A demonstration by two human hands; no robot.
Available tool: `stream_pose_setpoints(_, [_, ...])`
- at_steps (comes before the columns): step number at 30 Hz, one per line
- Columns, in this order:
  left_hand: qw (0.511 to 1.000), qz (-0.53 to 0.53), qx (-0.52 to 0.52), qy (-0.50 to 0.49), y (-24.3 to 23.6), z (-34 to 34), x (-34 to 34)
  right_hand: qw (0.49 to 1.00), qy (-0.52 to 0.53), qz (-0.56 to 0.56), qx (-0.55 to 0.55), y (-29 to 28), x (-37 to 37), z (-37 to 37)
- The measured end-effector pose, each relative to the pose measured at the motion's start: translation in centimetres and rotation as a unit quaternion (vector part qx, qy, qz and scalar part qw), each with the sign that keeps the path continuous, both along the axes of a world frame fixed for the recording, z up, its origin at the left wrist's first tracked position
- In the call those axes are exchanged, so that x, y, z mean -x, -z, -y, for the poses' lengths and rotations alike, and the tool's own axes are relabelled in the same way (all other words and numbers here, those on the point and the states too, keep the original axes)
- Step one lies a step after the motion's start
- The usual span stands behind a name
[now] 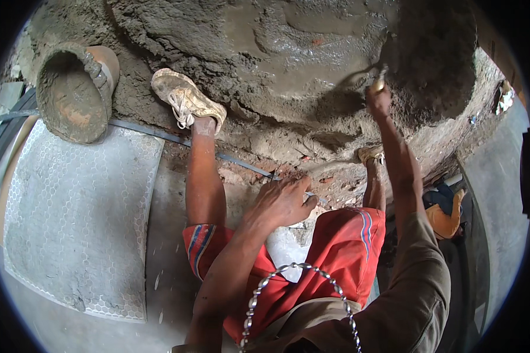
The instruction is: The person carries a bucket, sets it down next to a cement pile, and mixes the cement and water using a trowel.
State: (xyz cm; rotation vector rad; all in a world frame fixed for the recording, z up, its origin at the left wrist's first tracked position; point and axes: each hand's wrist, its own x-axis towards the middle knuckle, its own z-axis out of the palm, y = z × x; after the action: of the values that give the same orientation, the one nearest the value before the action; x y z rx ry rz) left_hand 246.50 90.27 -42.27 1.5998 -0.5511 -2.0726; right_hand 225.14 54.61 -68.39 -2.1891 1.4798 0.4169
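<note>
My right hand (379, 100) grips the pale handle of a tool (381, 79), probably a trowel, against wet grey mortar (300, 70); its working end is dark and hard to make out. My left hand (285, 197) hangs above the rubble-strewn ledge between my knees, fingers loosely bent and apart, nothing visible in them, near a thin metal strip (241, 163). My left shoe (188, 100) rests on the rough mortar. My right shoe (368, 154) is lower on the crumbly edge.
A mortar-caked pot (76, 91) lies tipped at upper left, above a hexagon-patterned sheet (76, 217). Long strips (9, 141) line the far left. An orange and dark blue item (441, 215) lies at lower right, beside a grey panel (494, 194).
</note>
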Motion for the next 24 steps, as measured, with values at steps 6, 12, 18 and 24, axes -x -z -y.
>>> stream_pose_setpoints(6, [1.0, -0.017, -0.024, 0.005, 0.4, 0.4, -0.4, 0.973, 0.04, 0.117, -0.194, -0.2, 0.0, -15.8])
stream_pose_setpoints(12, [1.0, 0.006, -0.024, 0.001, -0.2, -0.3, -0.5, 0.94, 0.124, 0.112, -0.297, -1.9, -11.6, -25.9])
stream_pose_setpoints(18, [0.998, -0.021, -0.002, -0.056, -0.4, -0.7, -0.1, 0.86, 0.247, 0.13, -0.427, -5.5, -17.0, -26.2])
stream_pose_setpoints(24, [0.999, -0.043, 0.011, -0.003, -0.3, -1.0, 0.0, 0.902, 0.169, 0.123, -0.378, -11.1, -19.1, -25.6])
